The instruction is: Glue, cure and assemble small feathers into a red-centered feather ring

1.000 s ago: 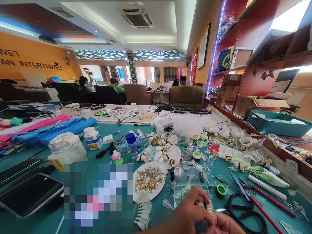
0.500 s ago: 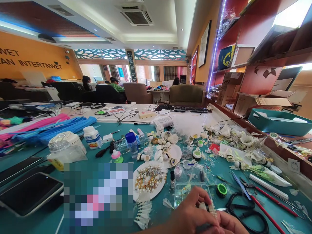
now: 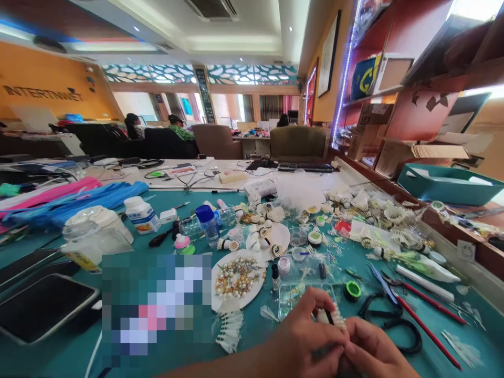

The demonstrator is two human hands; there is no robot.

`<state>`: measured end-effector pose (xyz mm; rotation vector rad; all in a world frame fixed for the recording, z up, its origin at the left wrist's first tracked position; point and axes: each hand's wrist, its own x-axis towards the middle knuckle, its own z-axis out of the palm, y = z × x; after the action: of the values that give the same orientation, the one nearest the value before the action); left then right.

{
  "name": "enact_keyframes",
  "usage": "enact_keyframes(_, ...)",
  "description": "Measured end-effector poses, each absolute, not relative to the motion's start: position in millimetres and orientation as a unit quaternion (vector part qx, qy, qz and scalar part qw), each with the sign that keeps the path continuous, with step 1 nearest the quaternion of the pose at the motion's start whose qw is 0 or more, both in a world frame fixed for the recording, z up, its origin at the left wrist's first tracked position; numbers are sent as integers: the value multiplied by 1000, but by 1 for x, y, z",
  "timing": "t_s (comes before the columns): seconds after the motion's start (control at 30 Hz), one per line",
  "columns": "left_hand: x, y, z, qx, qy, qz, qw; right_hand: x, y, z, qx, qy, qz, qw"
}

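At near right, the left hand [image 3: 309,333] and right hand [image 3: 372,346], both grips pinching, hold one cream ribbed shuttlecock piece [image 3: 336,317] between them, hiding part of one clear plastic compartment box [image 3: 280,304]. Left, one round white plate [image 3: 232,304] bears many gold-and-pearl beads [image 3: 239,275]; right, one round black pot [image 3: 353,299] contains green material [image 3: 352,289], near one pair of black-handled scissors [image 3: 418,338].

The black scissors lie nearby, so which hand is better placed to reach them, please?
Probably the right hand: it is nearest the black scissors, while the left hand is farther away, clasping a shuttlecock.
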<state>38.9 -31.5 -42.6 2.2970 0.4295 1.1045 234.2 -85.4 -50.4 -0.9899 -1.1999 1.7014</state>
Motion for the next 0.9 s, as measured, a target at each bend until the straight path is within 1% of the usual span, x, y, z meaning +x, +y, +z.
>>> enact_keyframes(0.07, 35, -37, -33, 855, 182, 381, 302, 233, -88, -41, -412, -492, 645, 416)
enact_keyframes(0.13, 32, -40, -24, 853, 169, 399, 290, 232, -89, -34, -421, -489, 640, 416)
enact_keyframes(0.23, 29, -40, -18, 861, 189, 378, 281, 231, -90, -29, -418, -474, 649, 424)
enact_keyframes(0.33, 29, -41, -19, 869, 184, 375, 264, 232, -93, -26, -435, -491, 622, 427)
enact_keyframes(0.5, 30, -43, -23, 869, 185, 399, 229, 236, -96, -20, -492, -595, 500, 393)
enact_keyframes(0.6, 30, -42, -23, 872, 184, 395, 222, 237, -96, -18, -501, -641, 434, 387)
enact_keyframes(0.8, 28, -40, -21, 880, 188, 375, 224, 235, -96, -17, -498, -694, 341, 393)
enact_keyframes(0.9, 29, -40, -21, 882, 192, 371, 217, 237, -96, -19, -486, -718, 313, 387)
